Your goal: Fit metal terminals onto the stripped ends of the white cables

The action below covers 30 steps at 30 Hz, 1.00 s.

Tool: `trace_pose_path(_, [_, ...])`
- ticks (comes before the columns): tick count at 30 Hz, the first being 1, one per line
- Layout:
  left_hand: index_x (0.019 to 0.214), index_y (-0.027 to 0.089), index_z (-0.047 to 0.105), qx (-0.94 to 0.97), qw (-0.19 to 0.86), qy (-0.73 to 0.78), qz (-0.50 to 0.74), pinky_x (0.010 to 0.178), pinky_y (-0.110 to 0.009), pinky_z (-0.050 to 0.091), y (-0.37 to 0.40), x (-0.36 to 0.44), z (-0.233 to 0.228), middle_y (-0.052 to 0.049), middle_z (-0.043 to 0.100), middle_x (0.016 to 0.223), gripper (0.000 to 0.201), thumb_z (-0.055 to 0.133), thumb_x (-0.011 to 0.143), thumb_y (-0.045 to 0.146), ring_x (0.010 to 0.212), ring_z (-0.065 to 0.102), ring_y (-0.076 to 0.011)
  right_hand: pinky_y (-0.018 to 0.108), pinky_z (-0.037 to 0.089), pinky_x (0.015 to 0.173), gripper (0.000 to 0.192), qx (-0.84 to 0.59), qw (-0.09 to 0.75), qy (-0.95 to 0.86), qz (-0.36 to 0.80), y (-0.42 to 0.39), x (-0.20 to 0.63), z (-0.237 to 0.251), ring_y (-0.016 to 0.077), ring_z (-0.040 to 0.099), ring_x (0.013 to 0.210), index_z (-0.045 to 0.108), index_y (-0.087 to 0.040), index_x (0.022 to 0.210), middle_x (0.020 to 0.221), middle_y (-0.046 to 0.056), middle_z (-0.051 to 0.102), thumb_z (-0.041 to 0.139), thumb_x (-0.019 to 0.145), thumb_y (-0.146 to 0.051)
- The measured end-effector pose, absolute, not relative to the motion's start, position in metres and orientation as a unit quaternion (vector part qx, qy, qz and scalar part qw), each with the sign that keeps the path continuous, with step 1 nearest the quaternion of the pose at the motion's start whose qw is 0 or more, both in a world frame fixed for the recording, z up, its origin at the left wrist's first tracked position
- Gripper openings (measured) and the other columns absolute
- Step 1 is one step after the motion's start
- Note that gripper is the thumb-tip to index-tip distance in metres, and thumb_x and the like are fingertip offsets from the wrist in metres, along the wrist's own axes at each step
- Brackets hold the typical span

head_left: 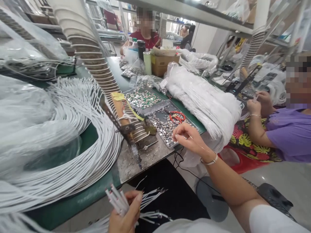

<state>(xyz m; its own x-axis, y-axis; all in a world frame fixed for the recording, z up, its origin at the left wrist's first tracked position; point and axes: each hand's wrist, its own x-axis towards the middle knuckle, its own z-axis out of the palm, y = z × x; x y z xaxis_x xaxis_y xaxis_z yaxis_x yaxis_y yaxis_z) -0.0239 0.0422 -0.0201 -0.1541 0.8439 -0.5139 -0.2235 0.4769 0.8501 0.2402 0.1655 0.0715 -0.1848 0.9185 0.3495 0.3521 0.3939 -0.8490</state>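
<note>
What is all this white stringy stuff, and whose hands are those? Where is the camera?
The camera sits on a person's head and looks down at their own two hands. The left hand holds a bunch of white cables with bare wire ends. The right hand pinches something tiny over a tray full of small shiny metal parts. Red-handled snips lie on that tray. On the green table are big loops of white cable, and a ribbed hose comes down onto it. Another worker in purple sits to the right.
</note>
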Motion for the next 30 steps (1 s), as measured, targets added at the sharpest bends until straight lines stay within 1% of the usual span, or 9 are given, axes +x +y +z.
trace_pose_path(1, [0.077, 0.016, 0.061, 0.259, 0.599, 0.613, 0.445, 0.044, -0.020, 0.025, 0.041, -0.022, -0.018, 0.006, 0.036, 0.052, 0.043, 0.080, 0.062, 0.051, 0.048, 0.028, -0.0073, 0.023, 0.047, 0.062, 0.009, -0.447, 0.457, -0.685, 0.348, 0.151, 0.237, 0.071, 0.0112, 0.057, 0.067, 0.051, -0.019, 0.082, 0.075, 0.000, 0.060, 0.055, 0.089, -0.021])
trace_pose_path(4, [0.076, 0.015, 0.062, 0.281, 0.598, 0.608, 0.440, 0.045, -0.021, 0.023, 0.038, -0.016, -0.014, 0.006, 0.036, 0.052, 0.041, 0.078, 0.066, 0.051, 0.049, 0.027, -0.0071, 0.021, 0.044, 0.059, 0.009, -0.434, 0.418, -0.676, 0.424, 0.110, 0.221, 0.057, 0.0097, 0.056, 0.061, 0.058, -0.017, 0.086, 0.070, -0.001, 0.059, 0.059, 0.091, -0.025])
trace_pose_path(8, [0.076, 0.015, 0.062, 0.282, 0.613, 0.590, 0.444, 0.046, -0.021, 0.020, 0.033, -0.013, -0.005, 0.006, 0.037, 0.052, 0.038, 0.077, 0.067, 0.048, 0.048, 0.027, -0.0065, 0.020, 0.045, 0.060, 0.010, -0.407, 0.368, -0.712, 0.438, 0.073, 0.191, 0.027, 0.0085, 0.056, 0.060, 0.064, -0.015, 0.086, 0.069, -0.001, 0.061, 0.058, 0.092, -0.022])
trace_pose_path(11, [0.076, 0.015, 0.060, 0.274, 0.639, 0.569, 0.439, 0.045, -0.021, 0.019, 0.029, -0.009, 0.002, 0.006, 0.042, 0.054, 0.036, 0.076, 0.068, 0.047, 0.046, 0.026, -0.0059, 0.020, 0.047, 0.063, 0.014, -0.389, 0.380, -0.702, 0.461, 0.061, 0.176, 0.012, 0.0094, 0.057, 0.065, 0.067, -0.014, 0.090, 0.074, 0.001, 0.061, 0.054, 0.093, -0.020])
trace_pose_path(14, [0.077, 0.015, 0.059, 0.267, 0.651, 0.555, 0.443, 0.045, -0.021, 0.018, 0.024, -0.006, 0.004, 0.005, 0.049, 0.060, 0.034, 0.077, 0.069, 0.044, 0.045, 0.025, -0.0042, 0.022, 0.050, 0.065, 0.019, -0.375, 0.384, -0.663, 0.521, 0.055, 0.170, 0.008, 0.0100, 0.059, 0.068, 0.068, -0.013, 0.098, 0.081, 0.004, 0.062, 0.051, 0.094, -0.021])
trace_pose_path(17, [0.076, 0.015, 0.059, 0.264, 0.644, 0.556, 0.453, 0.044, -0.020, 0.017, 0.019, -0.007, 0.000, 0.001, 0.059, 0.075, 0.032, 0.077, 0.069, 0.041, 0.044, 0.025, -0.0026, 0.021, 0.048, 0.061, 0.016, -0.394, 0.368, -0.628, 0.562, 0.052, 0.166, 0.008, 0.0099, 0.058, 0.066, 0.068, -0.014, 0.098, 0.078, 0.002, 0.062, 0.058, 0.091, -0.023])
trace_pose_path(21, [0.068, 0.015, 0.061, 0.306, 0.636, 0.554, 0.441, 0.043, -0.022, 0.024, 0.018, -0.010, -0.004, -0.004, 0.064, 0.089, 0.029, 0.076, 0.070, 0.040, 0.046, 0.032, -0.0038, 0.021, 0.044, 0.064, 0.011, -0.407, 0.362, -0.629, 0.555, 0.051, 0.164, 0.013, 0.0099, 0.055, 0.068, 0.069, -0.013, 0.091, 0.077, 0.001, 0.061, 0.064, 0.086, -0.021])
trace_pose_path(26, [0.058, 0.015, 0.062, 0.343, 0.577, 0.596, 0.441, 0.051, -0.027, 0.039, 0.023, -0.009, 0.004, -0.008, 0.067, 0.081, 0.030, 0.077, 0.063, 0.041, 0.055, 0.048, -0.0129, 0.021, 0.043, 0.062, 0.011, -0.414, 0.356, -0.630, 0.552, 0.051, 0.165, 0.017, 0.0102, 0.053, 0.067, 0.070, -0.013, 0.089, 0.075, 0.001, 0.060, 0.063, 0.085, -0.021])
trace_pose_path(30, [0.057, 0.016, 0.062, 0.356, 0.564, 0.598, 0.444, 0.062, -0.031, 0.047, 0.025, -0.009, 0.005, -0.009, 0.068, 0.080, 0.028, 0.077, 0.062, 0.039, 0.066, 0.057, -0.0197, 0.021, 0.043, 0.061, 0.012, -0.414, 0.358, -0.632, 0.549, 0.052, 0.167, 0.016, 0.0100, 0.053, 0.064, 0.070, -0.013, 0.088, 0.072, 0.001, 0.060, 0.064, 0.085, -0.023])
